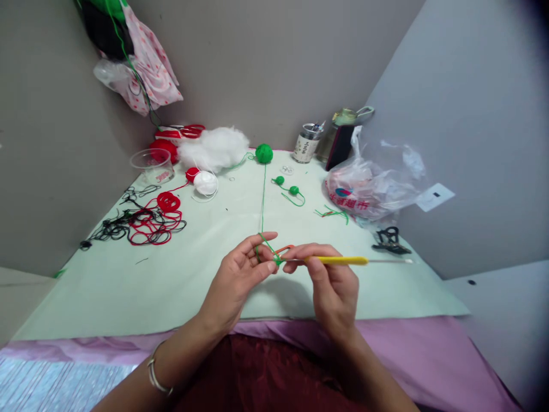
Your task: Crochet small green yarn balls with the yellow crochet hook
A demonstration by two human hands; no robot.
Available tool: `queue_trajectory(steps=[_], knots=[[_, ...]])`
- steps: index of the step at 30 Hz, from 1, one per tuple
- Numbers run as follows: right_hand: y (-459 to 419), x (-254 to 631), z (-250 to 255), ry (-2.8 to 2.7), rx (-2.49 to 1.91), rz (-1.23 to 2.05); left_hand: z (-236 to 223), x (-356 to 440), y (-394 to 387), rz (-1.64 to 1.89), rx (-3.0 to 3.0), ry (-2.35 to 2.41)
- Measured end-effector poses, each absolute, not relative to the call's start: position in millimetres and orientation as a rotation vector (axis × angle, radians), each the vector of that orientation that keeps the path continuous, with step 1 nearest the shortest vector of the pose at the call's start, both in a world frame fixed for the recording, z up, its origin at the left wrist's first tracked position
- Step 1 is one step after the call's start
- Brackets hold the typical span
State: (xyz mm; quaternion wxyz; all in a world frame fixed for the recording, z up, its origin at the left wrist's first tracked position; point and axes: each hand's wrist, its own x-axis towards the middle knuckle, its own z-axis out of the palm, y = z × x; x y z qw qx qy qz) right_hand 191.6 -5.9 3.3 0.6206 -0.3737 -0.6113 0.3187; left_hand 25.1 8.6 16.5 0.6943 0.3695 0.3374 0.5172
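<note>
My left hand (244,269) pinches a small piece of green crochet work (278,261) between thumb and fingers, with green yarn (263,212) looped over its raised finger. That strand runs back across the table to a green yarn ball (264,153). In my right hand (330,280) is a crochet hook with a yellow handle (343,260), its tip at the green piece. An orange stitch marker (283,249) shows just behind the piece. The hook's exact place in the stitches is too small to make out.
Tangled black and red yarn (158,220) lies left, near a clear plastic cup (152,166). White stuffing (218,147) sits at the back. Two small green balls (294,190) lie mid-table. A plastic bag (369,186), pen holder (307,143) and black hair clip (390,240) stand right.
</note>
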Motion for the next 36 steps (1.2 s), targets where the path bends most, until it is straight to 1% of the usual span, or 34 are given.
queue_trajectory(steps=[5, 6, 8, 10, 15, 18, 24, 30, 36], knots=[[-14.0, 190.3, -7.4, -1.809, -0.882, 0.021, 14.2, 29.9, 7.1, 1.172, 0.758, 0.730], [-14.9, 189.8, -11.5, -1.825, -0.899, -0.056, 14.2, 30.8, 7.0, 1.136, 0.696, 0.700], [-15.6, 188.8, -17.9, -1.790, -0.928, -0.098, 14.1, 31.8, 7.1, 1.036, 0.576, 0.640], [-15.2, 188.0, -19.1, -1.704, -0.912, -0.007, 13.7, 31.5, 7.8, 0.964, 0.504, 0.600], [-11.1, 186.9, -4.1, -1.495, -0.803, 0.560, 12.7, 28.6, 11.3, 0.975, 0.435, 0.571], [-8.0, 188.1, -0.1, -1.386, -0.771, 0.750, 13.0, 27.6, 13.3, 0.979, 0.399, 0.568], [-8.2, 192.3, -2.3, -1.272, -0.776, 0.855, 13.8, 24.8, 14.8, 0.996, 0.406, 0.607], [-7.9, 195.8, 1.3, -1.228, -0.668, 1.058, 14.2, 24.5, 13.4, 1.037, 0.495, 0.623], [-15.2, 198.3, 5.4, -1.477, -0.828, 0.775, 15.5, 23.1, 13.3, 1.092, 0.582, 0.675]])
